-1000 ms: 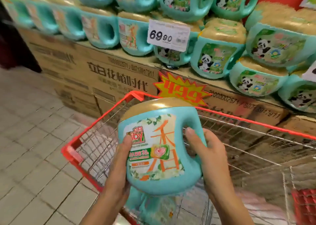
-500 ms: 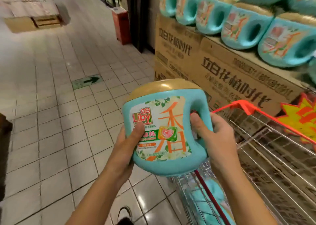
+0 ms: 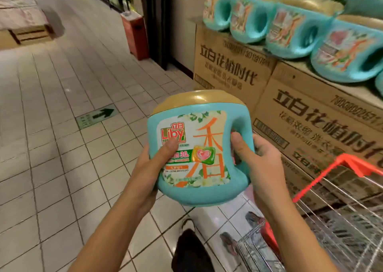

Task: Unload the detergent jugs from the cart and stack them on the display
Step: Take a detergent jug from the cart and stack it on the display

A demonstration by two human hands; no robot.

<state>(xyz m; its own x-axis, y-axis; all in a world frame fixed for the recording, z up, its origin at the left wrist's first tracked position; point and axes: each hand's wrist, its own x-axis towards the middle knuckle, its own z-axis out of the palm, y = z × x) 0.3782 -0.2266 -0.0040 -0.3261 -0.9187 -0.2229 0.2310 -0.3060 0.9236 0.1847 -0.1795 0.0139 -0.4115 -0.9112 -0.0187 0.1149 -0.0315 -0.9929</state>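
Grip — jug (image 3: 204, 168) between both hands (image 3: 151, 168) (image 3: 262, 161)

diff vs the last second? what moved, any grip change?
The jug was carried left, from above the cart to over the floor tiles beside it; the view swung left along the display. Unchanged: left hand holds its label side, right hand grips the handle.

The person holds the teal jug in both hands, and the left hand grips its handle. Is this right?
No. The head view shows the right hand gripping the handle of the jug; the left hand holds its other side.
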